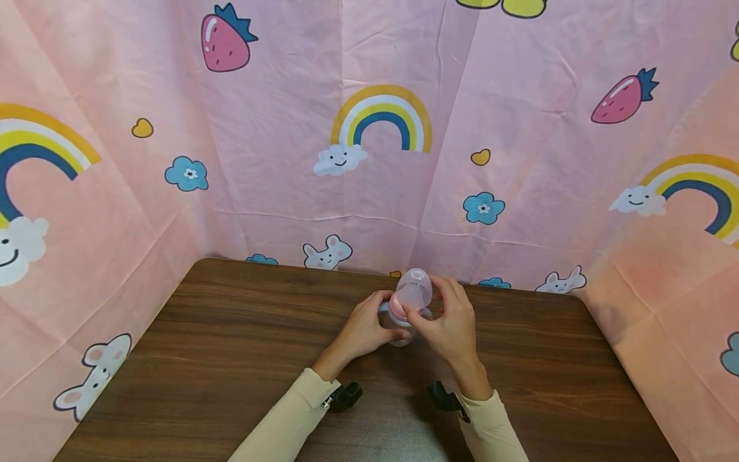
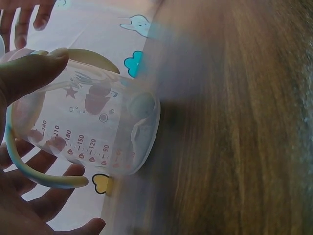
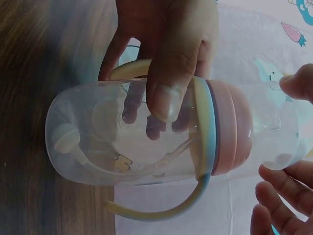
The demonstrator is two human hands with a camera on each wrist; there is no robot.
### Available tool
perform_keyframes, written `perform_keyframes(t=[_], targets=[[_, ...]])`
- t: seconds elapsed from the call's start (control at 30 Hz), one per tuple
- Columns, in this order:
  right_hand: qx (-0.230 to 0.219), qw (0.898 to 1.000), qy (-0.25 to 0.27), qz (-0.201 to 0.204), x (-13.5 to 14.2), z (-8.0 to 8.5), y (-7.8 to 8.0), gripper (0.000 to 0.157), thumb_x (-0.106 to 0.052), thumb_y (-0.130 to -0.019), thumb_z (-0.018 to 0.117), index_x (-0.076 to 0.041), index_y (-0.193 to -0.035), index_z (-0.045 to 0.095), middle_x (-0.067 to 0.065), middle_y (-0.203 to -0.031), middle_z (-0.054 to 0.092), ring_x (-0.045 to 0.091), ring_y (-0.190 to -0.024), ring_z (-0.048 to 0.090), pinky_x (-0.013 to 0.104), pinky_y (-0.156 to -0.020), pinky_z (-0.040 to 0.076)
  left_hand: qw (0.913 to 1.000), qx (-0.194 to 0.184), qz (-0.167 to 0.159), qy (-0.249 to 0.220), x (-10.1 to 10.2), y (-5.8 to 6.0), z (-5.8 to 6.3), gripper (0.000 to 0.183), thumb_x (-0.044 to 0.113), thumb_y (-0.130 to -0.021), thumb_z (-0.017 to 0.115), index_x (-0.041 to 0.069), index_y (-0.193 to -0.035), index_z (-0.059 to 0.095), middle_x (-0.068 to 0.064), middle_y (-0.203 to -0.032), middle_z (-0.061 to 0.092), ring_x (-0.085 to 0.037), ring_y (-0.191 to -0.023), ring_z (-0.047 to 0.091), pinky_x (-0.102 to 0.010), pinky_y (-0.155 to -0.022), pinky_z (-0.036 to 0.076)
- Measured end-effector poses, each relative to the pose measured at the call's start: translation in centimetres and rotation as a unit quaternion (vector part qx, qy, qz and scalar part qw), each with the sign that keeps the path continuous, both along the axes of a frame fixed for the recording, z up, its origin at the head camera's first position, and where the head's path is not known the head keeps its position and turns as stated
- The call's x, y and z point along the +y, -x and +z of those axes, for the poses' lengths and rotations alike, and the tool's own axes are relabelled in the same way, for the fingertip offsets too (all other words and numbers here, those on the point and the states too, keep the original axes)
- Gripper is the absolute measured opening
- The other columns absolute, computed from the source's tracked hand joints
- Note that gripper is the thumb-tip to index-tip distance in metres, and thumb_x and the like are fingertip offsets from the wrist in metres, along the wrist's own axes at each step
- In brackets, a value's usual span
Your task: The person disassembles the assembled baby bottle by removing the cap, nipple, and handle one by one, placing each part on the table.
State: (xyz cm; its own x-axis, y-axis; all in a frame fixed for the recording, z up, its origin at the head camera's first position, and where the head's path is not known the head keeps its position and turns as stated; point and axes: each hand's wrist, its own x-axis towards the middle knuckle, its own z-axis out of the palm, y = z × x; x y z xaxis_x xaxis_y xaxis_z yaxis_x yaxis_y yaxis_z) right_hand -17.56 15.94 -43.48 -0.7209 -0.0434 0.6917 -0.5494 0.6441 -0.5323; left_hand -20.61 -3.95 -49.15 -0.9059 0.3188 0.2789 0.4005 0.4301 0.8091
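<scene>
Left hand (image 1: 364, 328) grips a clear, two-handled baby bottle (image 3: 93, 164) between it and the right hand (image 1: 453, 324), whose thumb and fingers hold the clear dome cover (image 1: 416, 285) above the pink collar (image 3: 227, 129).

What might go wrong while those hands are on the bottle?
The cap could slip, as the right hand seems to pinch it only at its sides. The bottle might twist or tip, since only the left hand seems to grip it lower down.
</scene>
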Motion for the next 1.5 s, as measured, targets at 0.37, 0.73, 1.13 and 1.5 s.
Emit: perform_keyframes(t=[0.37, 0.73, 1.13, 1.5], targets=[[-0.003, 1.0, -0.002, -0.001, 0.0, -0.1, 0.1, 0.062, -0.03, -0.08, 0.096, -0.001, -0.13, 0.073, 0.014, -0.114, 0.071, 0.038, -0.095, 0.066, 0.053, -0.076, 0.059, 0.9998, 0.015, -0.01, 0.007, 0.0, -0.2, 0.6, 0.085, 0.034, -0.086, 0.098, -0.001, -0.15, 0.055, -0.019, -0.143, 0.065, -0.039, -0.13, 0.064, -0.063, -0.109, 0.052], [-0.015, 1.0, -0.006, 0.008, -0.3, -0.2, 0.1, 0.065, -0.034, -0.079, 0.099, -0.004, -0.13, 0.072, 0.011, -0.112, 0.07, 0.028, -0.097, 0.065, 0.043, -0.072, 0.054, 0.9998, 0.015, -0.013, 0.005, 0.1, 0.0, 0.2, 0.087, 0.039, -0.086, 0.098, -0.003, -0.149, 0.055, -0.019, -0.141, 0.065, -0.038, -0.129, 0.064, -0.059, -0.109, 0.053], [-0.01, 1.0, -0.011, 0.008, -0.3, 0.0, 0.0, 0.064, -0.033, -0.079, 0.099, -0.003, -0.13, 0.073, 0.011, -0.114, 0.07, 0.029, -0.099, 0.066, 0.047, -0.077, 0.057, 0.999, 0.034, -0.025, 0.012, 0.2, 0.4, -0.4, 0.09, 0.046, -0.086, 0.096, -0.002, -0.149, 0.055, -0.017, -0.138, 0.065, -0.036, -0.126, 0.066, -0.059, -0.105, 0.055], [-0.017, 1.0, -0.01, 0.021, -0.1, 0.3, 0.2, 0.065, -0.032, -0.078, 0.1, -0.004, -0.13, 0.073, 0.01, -0.115, 0.07, 0.027, -0.098, 0.066, 0.044, -0.075, 0.056, 0.9995, -0.002, -0.007, 0.031, 0.2, 0.0, 0.8, 0.092, 0.035, -0.082, 0.101, 0.001, -0.153, 0.053, -0.014, -0.143, 0.063, -0.034, -0.133, 0.063, -0.055, -0.113, 0.051]])
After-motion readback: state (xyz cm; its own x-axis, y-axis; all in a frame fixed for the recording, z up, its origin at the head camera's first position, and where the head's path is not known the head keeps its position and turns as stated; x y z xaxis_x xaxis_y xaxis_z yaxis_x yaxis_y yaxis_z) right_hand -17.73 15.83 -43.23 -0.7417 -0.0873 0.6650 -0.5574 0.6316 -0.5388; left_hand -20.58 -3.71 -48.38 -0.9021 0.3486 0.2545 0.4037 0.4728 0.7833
